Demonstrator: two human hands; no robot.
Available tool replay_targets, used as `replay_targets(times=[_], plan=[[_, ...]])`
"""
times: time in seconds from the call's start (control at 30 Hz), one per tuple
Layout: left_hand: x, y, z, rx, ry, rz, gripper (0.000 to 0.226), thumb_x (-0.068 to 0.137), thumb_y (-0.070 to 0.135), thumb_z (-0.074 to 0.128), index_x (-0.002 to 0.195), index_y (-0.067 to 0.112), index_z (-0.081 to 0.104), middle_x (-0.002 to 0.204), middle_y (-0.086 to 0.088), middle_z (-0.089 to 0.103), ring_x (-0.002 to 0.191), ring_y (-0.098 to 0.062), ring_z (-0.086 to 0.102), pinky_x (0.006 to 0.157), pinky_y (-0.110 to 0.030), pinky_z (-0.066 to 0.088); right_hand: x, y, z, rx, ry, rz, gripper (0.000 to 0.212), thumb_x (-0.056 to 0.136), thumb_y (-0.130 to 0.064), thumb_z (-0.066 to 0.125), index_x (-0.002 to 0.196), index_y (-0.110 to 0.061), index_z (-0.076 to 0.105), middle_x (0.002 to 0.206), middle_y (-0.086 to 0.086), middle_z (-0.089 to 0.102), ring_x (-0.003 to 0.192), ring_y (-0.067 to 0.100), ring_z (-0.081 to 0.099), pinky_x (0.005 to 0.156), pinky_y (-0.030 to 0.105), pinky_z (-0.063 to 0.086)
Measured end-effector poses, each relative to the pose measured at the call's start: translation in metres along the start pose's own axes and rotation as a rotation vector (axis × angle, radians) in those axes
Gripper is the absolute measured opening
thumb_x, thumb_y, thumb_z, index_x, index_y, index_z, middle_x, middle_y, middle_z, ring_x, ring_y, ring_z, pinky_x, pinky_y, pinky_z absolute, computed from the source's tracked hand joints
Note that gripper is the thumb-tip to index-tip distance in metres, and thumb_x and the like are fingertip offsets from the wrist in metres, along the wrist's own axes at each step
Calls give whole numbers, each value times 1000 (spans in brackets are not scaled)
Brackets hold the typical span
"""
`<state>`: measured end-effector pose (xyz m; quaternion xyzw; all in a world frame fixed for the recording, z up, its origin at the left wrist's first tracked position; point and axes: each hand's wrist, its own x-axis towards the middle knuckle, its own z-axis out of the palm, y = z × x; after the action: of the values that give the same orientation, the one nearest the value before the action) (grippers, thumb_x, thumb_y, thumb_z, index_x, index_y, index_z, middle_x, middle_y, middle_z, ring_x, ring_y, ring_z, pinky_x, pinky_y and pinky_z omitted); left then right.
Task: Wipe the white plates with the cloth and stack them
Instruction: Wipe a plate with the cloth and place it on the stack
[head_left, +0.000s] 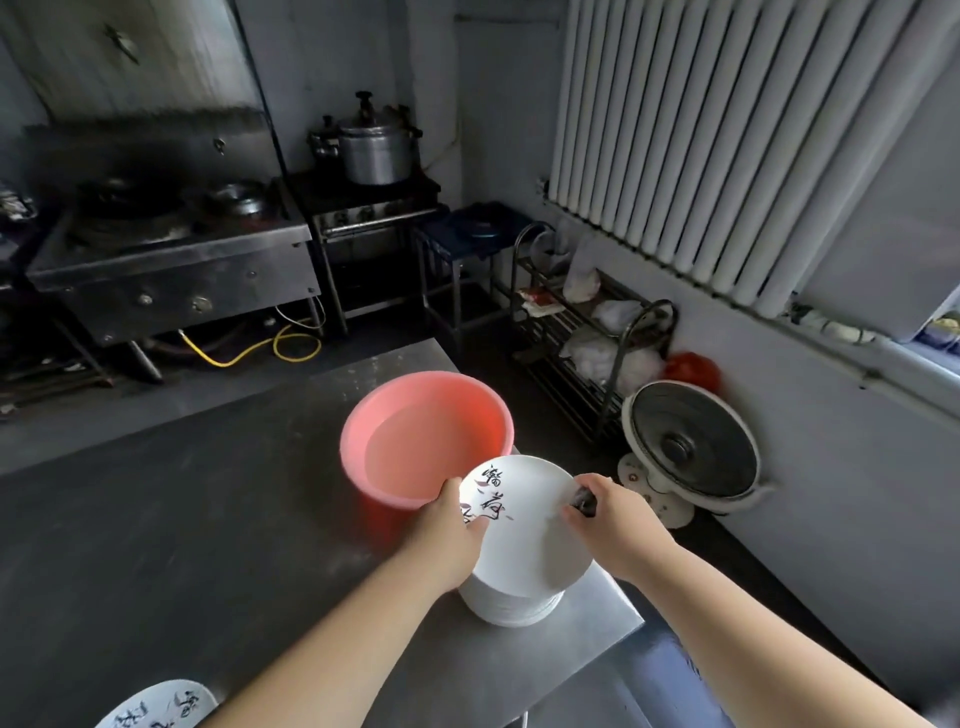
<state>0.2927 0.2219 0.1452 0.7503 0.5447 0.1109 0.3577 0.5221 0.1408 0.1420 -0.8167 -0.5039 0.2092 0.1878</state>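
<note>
Head view: my left hand (451, 525) grips round glossy white plate (524, 525) over stack (511, 605); right hand (613, 512) pinches dark cloth (586, 501) at rim.

Wide bare steel table (156, 519) lies open to the left, room for a hand to sweep. Ahead, the pink basin (427, 437) blocks the way, just beside the plate stack (511, 605) at the right edge. Another plate (156, 706) sits at the near-left corner.
</note>
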Motion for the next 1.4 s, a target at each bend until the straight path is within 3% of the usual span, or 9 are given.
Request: replay_targets(times=[0.13,0.33,0.6,0.8,0.93,1.03,1.27,1.33,1.4], plan=[[13,5,18,407,46,-4,42,103,51,51,131,22,39,126,-3,69,115,-33,66,78,-39,44,17,11,3,-96,-27,-58,24,99,-43,56,122,-35,58,88,-12,66,82,8,60,65,26,47],[20,-10,34,551,93,-43,39,101,54,48,122,24,36,113,-1,72,105,-32,70,70,-37,39,27,19,10,-154,-102,-130,22,99,-35,53,118,-31,61,83,-8,63,80,13,59,65,33,48],[25,-24,39,491,106,-94,46,99,56,51,135,29,39,119,0,72,110,-34,67,73,-38,41,32,17,10,-212,-138,-200,11,97,-36,52,102,-29,58,95,-4,60,87,18,61,76,38,57],[20,-30,34,470,133,-93,48,97,59,49,136,34,40,117,3,73,107,-33,69,78,-38,49,27,1,5,-336,35,-227,24,99,-46,49,113,-30,58,92,-7,50,75,20,59,56,31,47],[10,-42,12,472,180,-107,62,95,66,42,150,39,35,119,5,71,110,-28,68,80,-38,49,20,-28,12,-375,75,-311,32,98,-53,50,119,-31,57,93,-8,48,72,21,59,53,28,43],[-7,-65,-14,474,215,-148,60,95,68,39,147,40,41,116,6,72,108,-26,69,84,-38,53,19,-63,26,-336,91,-412,27,97,-53,49,112,-31,53,90,-9,48,70,23,58,50,29,40],[-89,-171,-90,400,263,-416,47,97,64,44,138,40,50,89,9,60,100,-25,69,78,-33,53,-3,-170,109,-311,-112,-658,39,92,-60,51,118,-31,52,106,-2,62,90,27,68,65,34,49],[-118,-210,-105,360,265,-516,42,98,61,47,133,38,53,90,8,61,98,-26,68,76,-33,53,-14,-199,138,-328,-173,-727,39,89,-61,53,112,-30,51,106,-3,63,96,26,68,64,33,43],[-147,-248,-116,340,260,-593,33,99,57,48,120,33,55,93,4,66,97,-27,69,69,-31,50,-27,-224,170,-310,-245,-757,42,86,-64,53,111,-30,53,104,-5,63,99,24,67,68,33,49]])
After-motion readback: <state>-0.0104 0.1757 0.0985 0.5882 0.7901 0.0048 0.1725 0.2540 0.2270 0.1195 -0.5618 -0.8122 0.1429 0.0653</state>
